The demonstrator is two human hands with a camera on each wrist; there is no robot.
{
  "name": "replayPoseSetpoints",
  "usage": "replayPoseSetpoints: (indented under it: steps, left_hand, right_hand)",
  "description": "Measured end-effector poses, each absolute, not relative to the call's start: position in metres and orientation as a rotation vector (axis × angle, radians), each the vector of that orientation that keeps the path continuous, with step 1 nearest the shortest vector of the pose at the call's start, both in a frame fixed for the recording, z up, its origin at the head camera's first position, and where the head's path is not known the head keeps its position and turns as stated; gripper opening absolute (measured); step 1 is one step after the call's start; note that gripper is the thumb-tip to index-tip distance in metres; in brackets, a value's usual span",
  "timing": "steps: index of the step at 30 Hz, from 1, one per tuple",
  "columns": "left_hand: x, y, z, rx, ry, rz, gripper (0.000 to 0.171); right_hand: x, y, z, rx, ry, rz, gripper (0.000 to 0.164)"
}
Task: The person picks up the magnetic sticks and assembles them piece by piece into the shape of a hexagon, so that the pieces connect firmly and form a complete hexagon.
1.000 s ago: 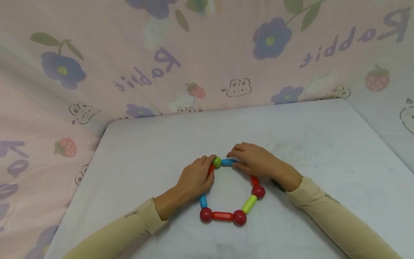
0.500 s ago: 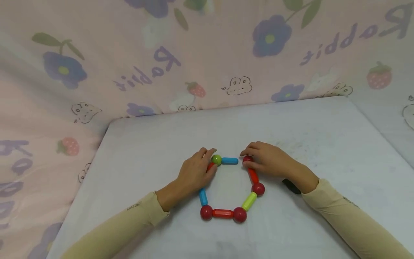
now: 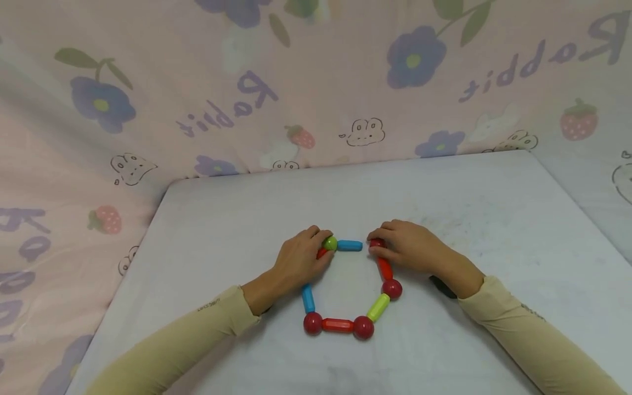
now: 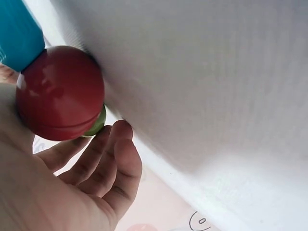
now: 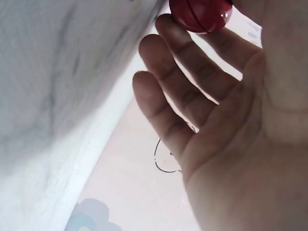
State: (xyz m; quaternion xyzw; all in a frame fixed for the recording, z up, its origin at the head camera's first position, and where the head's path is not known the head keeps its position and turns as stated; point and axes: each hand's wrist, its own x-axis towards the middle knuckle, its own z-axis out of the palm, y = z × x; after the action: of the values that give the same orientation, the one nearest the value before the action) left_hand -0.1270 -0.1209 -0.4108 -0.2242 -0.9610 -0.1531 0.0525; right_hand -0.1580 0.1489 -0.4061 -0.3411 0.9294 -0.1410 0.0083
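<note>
Colourful rods and balls, like a magnetic building set, form a ring on the white table. My left hand [image 3: 301,258] grips the green ball [image 3: 331,243] at the upper left, index finger above and thumb below. From that ball a blue rod [image 3: 350,246] points right, its far end free. My right hand [image 3: 412,246] pinches a red ball [image 3: 377,243] between fingers and thumb, a small gap from the blue rod's end. A red rod [image 3: 385,269] runs down from this ball. In the left wrist view another red ball [image 4: 62,91] sits under the left palm, joined to a blue rod [image 4: 19,36].
The ring's near side has a lower-left red ball [image 3: 312,323], a red rod [image 3: 338,326], a middle red ball [image 3: 364,327], a yellow-green rod [image 3: 378,308] and a right-hand red ball [image 3: 392,289]. A patterned pink curtain [image 3: 326,82] hangs behind the white table [image 3: 237,219].
My right hand has shifted right from over the blue rod's end, with the red ball now showing and a gap beside the rod. The left hand stays at the green ball.
</note>
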Motion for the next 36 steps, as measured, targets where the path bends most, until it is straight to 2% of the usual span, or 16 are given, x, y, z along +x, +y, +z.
replayPoseSetpoints:
  steps: [11,19,26,31,36]
  left_hand:
    - [-0.125,-0.117,-0.412,-0.658,-2.935,-0.507,0.041]
    - [-0.128,-0.118,-0.411,-0.685,-2.904,-0.484,0.039]
    - [-0.137,-0.12,-0.406,-0.643,-2.952,-0.495,0.039]
    - [-0.145,-0.122,-0.401,-0.545,-3.05,-0.527,0.042]
    - [-0.145,-0.137,-0.391,-0.528,-3.095,-0.57,0.041]
  right_hand:
    - [-0.156,0.15,-0.406,-1.015,2.913,-0.41,0.037]
    - [-0.158,0.146,-0.404,-1.086,2.938,-0.444,0.036]
    - [-0.173,0.134,-0.402,-1.128,2.912,-0.366,0.036]
    - [-0.182,0.129,-0.399,-1.072,2.907,-0.335,0.04]
    - [-0.174,0.142,-0.396,-1.031,2.902,-0.347,0.047]
